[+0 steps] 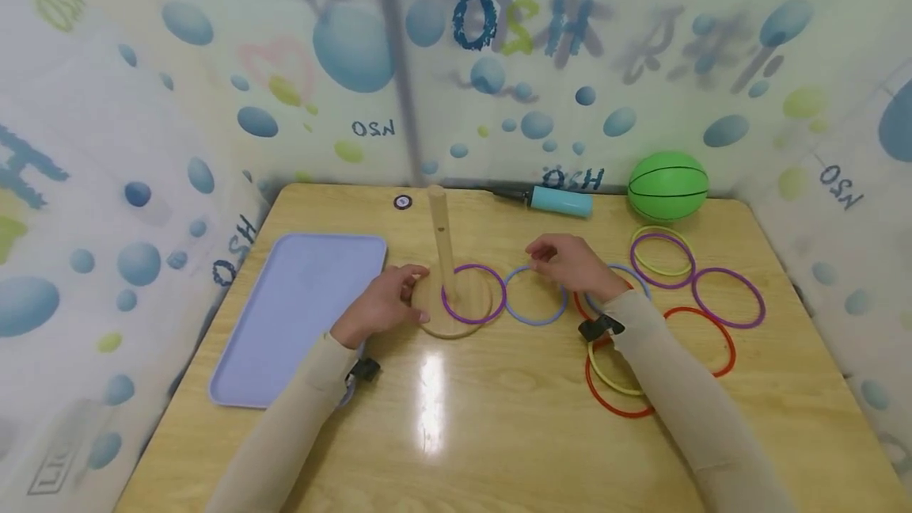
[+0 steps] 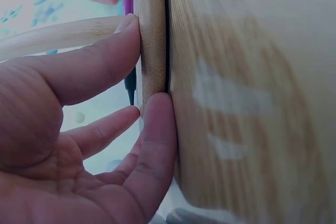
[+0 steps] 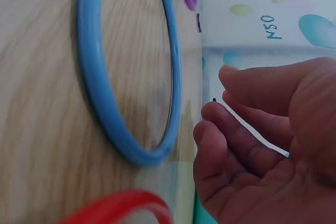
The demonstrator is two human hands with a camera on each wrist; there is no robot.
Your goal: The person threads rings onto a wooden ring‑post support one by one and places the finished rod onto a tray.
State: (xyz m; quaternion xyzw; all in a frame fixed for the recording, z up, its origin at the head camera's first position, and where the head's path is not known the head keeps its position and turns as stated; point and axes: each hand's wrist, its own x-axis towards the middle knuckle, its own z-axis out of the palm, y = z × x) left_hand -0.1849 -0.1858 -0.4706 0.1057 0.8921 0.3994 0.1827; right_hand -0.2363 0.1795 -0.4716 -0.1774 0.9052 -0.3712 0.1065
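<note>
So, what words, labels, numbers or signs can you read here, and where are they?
"H2O", reversed, large: back sheet.
"H2O", reversed, small: left sheet.
Other lettering on these and the right sheet: too small, blurred or cut off.
Boxed letters, left sheet: too blurred.
Black disc: marking too small.

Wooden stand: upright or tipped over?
Upright: in the head view, the round base sits flat on the table and the wooden post rises from it.

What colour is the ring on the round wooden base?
Purple; that ring shows best in the head view.
</note>
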